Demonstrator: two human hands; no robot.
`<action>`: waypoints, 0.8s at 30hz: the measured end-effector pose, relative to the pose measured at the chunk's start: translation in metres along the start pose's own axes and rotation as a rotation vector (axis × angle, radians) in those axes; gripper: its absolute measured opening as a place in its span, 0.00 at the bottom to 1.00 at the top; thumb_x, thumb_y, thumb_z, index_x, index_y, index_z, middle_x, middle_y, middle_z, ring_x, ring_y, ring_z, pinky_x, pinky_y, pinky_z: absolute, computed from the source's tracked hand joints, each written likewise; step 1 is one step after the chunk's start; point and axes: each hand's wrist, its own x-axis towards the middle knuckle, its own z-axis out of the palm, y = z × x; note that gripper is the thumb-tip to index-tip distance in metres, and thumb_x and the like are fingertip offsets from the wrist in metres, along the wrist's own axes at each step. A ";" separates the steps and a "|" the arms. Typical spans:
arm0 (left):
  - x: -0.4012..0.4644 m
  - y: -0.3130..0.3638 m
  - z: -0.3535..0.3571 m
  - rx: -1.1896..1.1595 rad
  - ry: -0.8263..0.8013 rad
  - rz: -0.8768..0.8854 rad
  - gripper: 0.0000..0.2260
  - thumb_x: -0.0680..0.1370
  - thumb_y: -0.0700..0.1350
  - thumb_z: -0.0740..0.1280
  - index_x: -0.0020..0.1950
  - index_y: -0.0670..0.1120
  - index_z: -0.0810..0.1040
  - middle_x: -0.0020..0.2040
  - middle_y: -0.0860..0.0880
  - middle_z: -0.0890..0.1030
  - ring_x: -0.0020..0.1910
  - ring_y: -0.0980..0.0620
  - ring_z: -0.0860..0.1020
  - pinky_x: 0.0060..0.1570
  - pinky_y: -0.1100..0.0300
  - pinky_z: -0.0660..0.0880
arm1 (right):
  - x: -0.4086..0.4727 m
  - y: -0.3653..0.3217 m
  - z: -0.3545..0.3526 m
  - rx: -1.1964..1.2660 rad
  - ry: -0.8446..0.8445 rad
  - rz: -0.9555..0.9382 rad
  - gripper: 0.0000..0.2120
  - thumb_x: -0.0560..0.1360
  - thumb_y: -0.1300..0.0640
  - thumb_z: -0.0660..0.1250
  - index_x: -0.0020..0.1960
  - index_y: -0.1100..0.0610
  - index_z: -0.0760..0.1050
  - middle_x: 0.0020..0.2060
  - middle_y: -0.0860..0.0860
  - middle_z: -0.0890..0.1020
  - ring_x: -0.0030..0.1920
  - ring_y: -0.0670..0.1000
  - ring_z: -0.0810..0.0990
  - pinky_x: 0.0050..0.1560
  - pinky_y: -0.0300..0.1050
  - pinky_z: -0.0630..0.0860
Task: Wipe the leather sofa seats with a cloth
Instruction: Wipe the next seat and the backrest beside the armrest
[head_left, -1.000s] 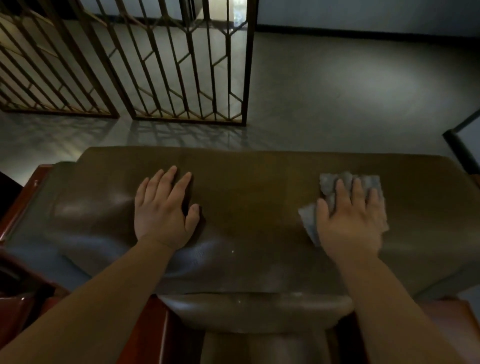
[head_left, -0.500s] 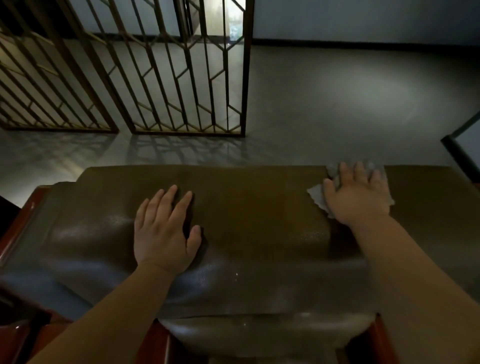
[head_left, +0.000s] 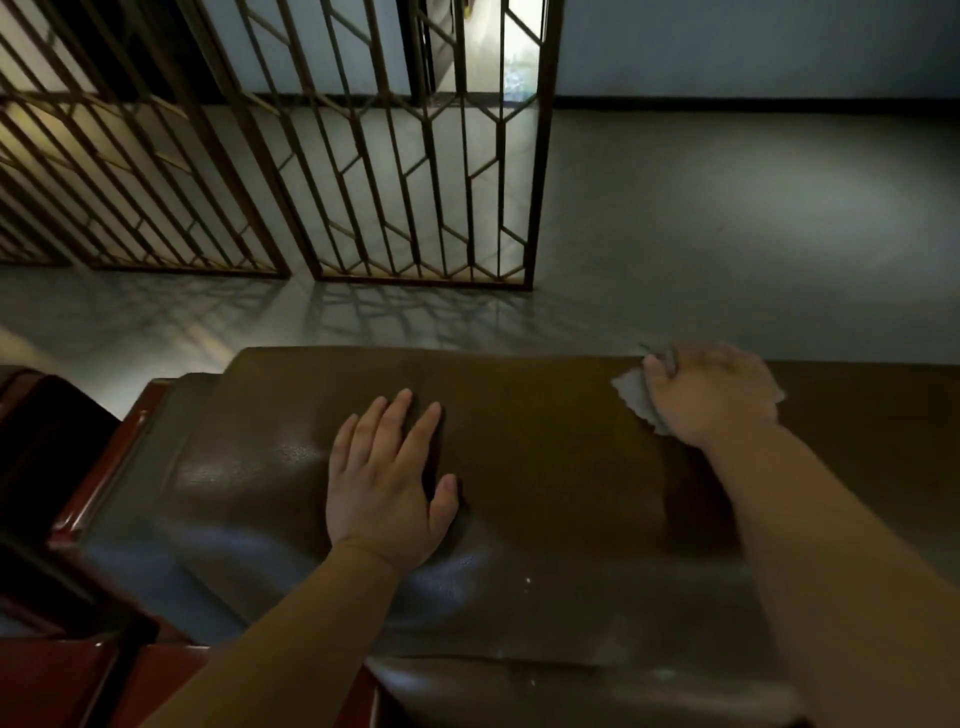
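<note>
1. Beyond the leather sofa cushion (head_left: 545, 467) a grey floor (head_left: 727, 208) spreads out, and a bronze-coloured metal lattice screen (head_left: 395, 156) stands on it at the upper left, throwing a web of shadow toward the cushion. Nothing stands between the hands and the leather.
2. A glossy red-brown wooden frame (head_left: 98, 499) edges the cushion on the left and runs down into the lower left corner.
3. The cushion's long axis runs left to right across the view; its far edge meets the floor line, and its near edge rolls down toward the camera.
4. The left hand (head_left: 384, 483) lies flat on the leather left of centre, fingers straight and slightly spread, pointing away from the camera, holding nothing.
5. The right hand (head_left: 711, 395) is at the cushion's far edge, right of centre, with its fingers curled over the edge onto the grey cloth (head_left: 634, 397).
6. The cloth lies on the leather under that hand; only a scalloped corner shows to the left of the knuckles and a small bit to the right.
7. The right fingertips are hidden past the edge and blurred, so how tightly they grip the cloth cannot be told.
8. The cushion's right end is cut off by the frame, and the lower left is too dark to make out.
</note>
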 end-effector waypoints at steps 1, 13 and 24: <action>0.000 0.000 0.000 -0.003 -0.003 0.000 0.33 0.76 0.63 0.59 0.80 0.54 0.69 0.81 0.46 0.67 0.80 0.43 0.63 0.81 0.42 0.56 | -0.006 -0.020 0.002 0.001 0.017 -0.034 0.38 0.81 0.34 0.37 0.78 0.54 0.66 0.76 0.59 0.70 0.75 0.61 0.68 0.77 0.60 0.61; -0.002 -0.001 0.003 -0.020 0.006 0.006 0.34 0.76 0.63 0.59 0.80 0.51 0.68 0.81 0.46 0.67 0.81 0.43 0.63 0.81 0.42 0.54 | -0.031 -0.057 0.015 -0.029 0.026 -0.347 0.37 0.81 0.33 0.35 0.85 0.50 0.46 0.84 0.52 0.51 0.84 0.54 0.48 0.83 0.53 0.44; -0.004 0.001 -0.009 -0.042 -0.104 0.005 0.35 0.80 0.62 0.53 0.84 0.46 0.62 0.83 0.45 0.63 0.83 0.44 0.59 0.82 0.44 0.51 | -0.100 -0.168 0.046 0.110 0.153 -0.546 0.33 0.83 0.41 0.36 0.85 0.53 0.48 0.84 0.52 0.49 0.84 0.52 0.45 0.83 0.53 0.46</action>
